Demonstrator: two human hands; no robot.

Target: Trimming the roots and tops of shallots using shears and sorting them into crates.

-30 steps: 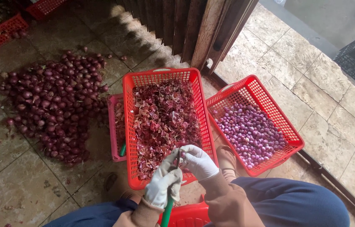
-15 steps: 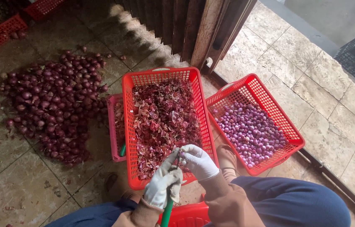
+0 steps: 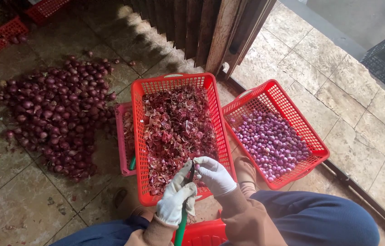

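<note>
Head view: the left hand (image 3: 175, 200) in a white glove grips a green-handled knife (image 3: 181, 223), its long axis running up toward the right hand (image 3: 215, 175), whose fingers pinch a small shallot, mostly hidden, over the peel basket (image 3: 174, 84). Compared with earlier, both hands hold nearly the same pose.

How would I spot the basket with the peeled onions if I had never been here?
Start at the wooden door post at the top. Two red plastic baskets sit on the floor below it. The basket of peeled onions is the one nearer the doorway, angled on the pale tiles; it holds smooth light purple bulbs, while its neighbour holds dry dark red skins.
</note>
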